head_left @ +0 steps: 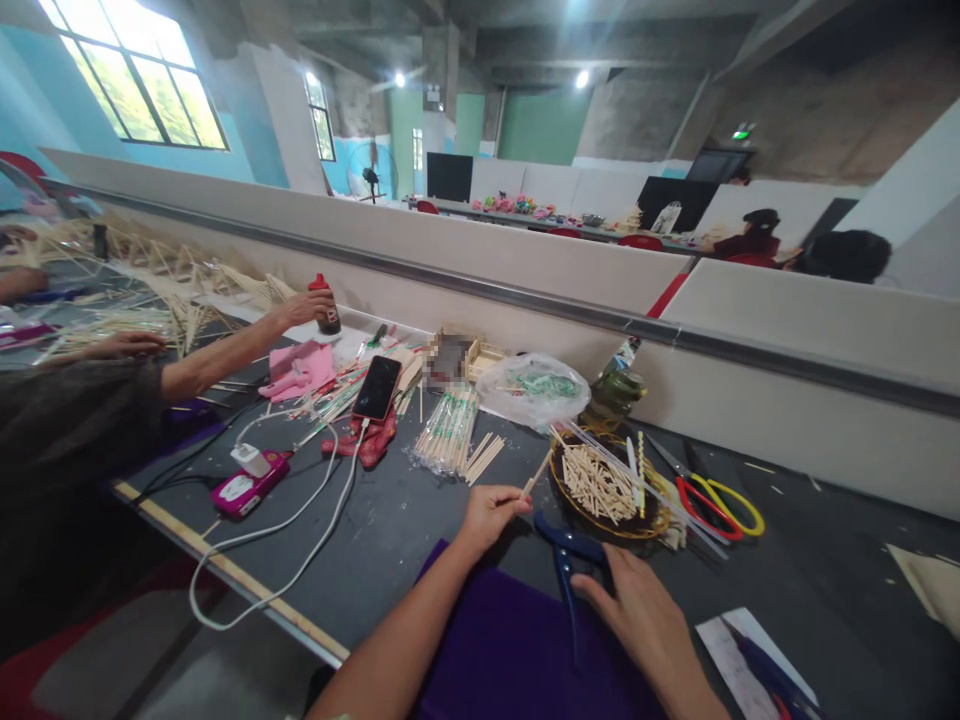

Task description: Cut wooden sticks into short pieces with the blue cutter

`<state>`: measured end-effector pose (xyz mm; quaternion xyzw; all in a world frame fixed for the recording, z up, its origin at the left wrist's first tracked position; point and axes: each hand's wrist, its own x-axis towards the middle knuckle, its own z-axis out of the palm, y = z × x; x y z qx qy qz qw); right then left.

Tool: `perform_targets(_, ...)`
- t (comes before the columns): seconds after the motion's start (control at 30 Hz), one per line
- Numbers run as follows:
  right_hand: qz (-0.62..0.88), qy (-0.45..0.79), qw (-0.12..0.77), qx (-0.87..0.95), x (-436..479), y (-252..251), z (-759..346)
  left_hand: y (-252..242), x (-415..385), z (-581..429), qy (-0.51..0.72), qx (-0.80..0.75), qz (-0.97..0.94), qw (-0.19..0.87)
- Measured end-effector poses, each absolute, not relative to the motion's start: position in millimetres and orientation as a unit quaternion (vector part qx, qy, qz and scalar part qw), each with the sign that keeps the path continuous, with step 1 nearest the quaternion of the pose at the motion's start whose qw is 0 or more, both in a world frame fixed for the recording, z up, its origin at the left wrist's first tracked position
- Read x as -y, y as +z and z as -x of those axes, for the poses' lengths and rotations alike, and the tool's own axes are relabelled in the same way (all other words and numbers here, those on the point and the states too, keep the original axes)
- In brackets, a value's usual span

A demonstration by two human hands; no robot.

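In the head view my left hand point(491, 518) pinches a thin wooden stick point(538, 474) that points up and to the right. My right hand point(637, 605) is around the handles of dark blue cutters point(571, 545), whose jaws lie just right of my left fingertips. The cutters' handles stand apart. Beyond both hands is a round woven basket point(556, 482) full of short cut wooden pieces point(600, 482). Clear plastic strips lie across its rim. A dark purple cloth point(510, 640) spreads below my forearms.
Red-and-yellow scissors point(720, 505) lie right of the basket. Left are wrapped sticks point(448, 428), a phone point(377, 387) on a white cable and a pink power strip point(250, 485). A co-worker's arm point(225, 350) reaches to a red-capped bottle point(324, 305). A low partition point(480, 270) runs behind.
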<state>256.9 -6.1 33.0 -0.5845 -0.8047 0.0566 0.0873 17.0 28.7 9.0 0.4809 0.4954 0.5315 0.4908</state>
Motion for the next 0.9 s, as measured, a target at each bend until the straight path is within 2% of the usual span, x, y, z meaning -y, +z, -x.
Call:
perform_targets(0.17,0.618,0.018,0.019,0.785,24,17,-241,14,-25,-13,0.526,-0.496,-0.493,0.483)
perform_targets(0.5,0.631,-0.003,0.001,0.775,18,47,-223,16,-22,-13,0.532,-0.501,-0.479,0.486)
perform_targets(0.57,0.631,0.018,0.029,0.775,18,50,-228,14,-23,-12,0.549,-0.492,-0.450,0.504)
perform_targets(0.7,0.611,0.122,0.153,0.767,20,61,-246,18,-26,-9,0.565,-0.473,-0.379,0.559)
perform_targets(0.8,0.576,0.189,0.212,0.767,24,71,-256,31,-25,-5,0.529,-0.451,-0.355,0.625)
perform_targets(0.9,0.560,0.205,0.239,0.766,28,71,-255,49,-19,2,0.476,-0.449,-0.367,0.661)
